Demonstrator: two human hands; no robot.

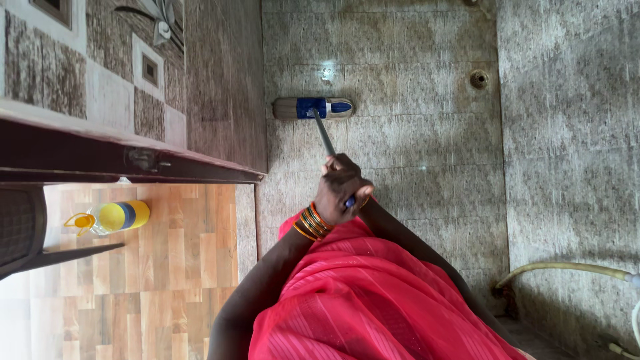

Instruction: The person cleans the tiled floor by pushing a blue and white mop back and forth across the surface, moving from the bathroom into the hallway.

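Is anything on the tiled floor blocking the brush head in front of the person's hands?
Nothing visible does. The brush head rests on bare floor tiles; the floor drain lies off to one side, and both hands grip the handle.

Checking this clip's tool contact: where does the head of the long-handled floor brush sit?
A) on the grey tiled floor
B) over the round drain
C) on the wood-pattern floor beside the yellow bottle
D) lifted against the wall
A: the brush head lies flat on the grey tiled floor, its handle running back to the clasped hands, apart from the round drain.
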